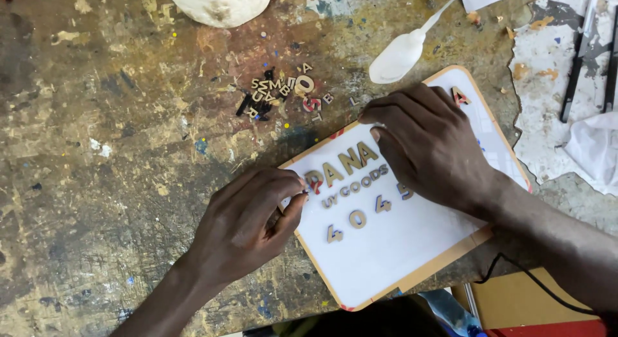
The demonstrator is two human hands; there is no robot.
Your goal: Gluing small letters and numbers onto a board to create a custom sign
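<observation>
Near edge: a dark shape (360,321) sits at the bottom of the frame, cut off and too dark to identify; beside it an orange-brown flat piece (515,298) with a black cord (528,279) across it, both running out of view.
Left hand (248,221): fingers curled together at the left edge of the sign board (399,247), fingertips pinched near the first wooden letter; whether a letter is between them cannot be made out.
Sign board: a white panel with a thin wooden rim, lying tilted on the workbench (96,182), its lower corner hanging past the bench edge.
Letters on board (351,160): tan wooden letters in a large top row, a smaller row under it, and a row of numerals (357,218) below; the right ends of all three rows are hidden under the right hand.
Right hand (428,144): lying palm down over the board's upper middle, fingers bent and pressing the surface; what is under it is hidden.
Single letter (459,95): one wooden letter near the board's far corner, partly covered by the knuckles.
Loose pile (280,92): small tan and black cut letters heaped on the bench beyond the board, overlapping, hard to tell apart.
White squeeze bottle (402,54): lying just beyond the board's far edge, nozzle pointing away.
Far edge: a pale rounded lump (219,5), cut off by the top of the frame; at right, crumpled white cloth (595,150) and dark strips (582,54), partly out of view.
</observation>
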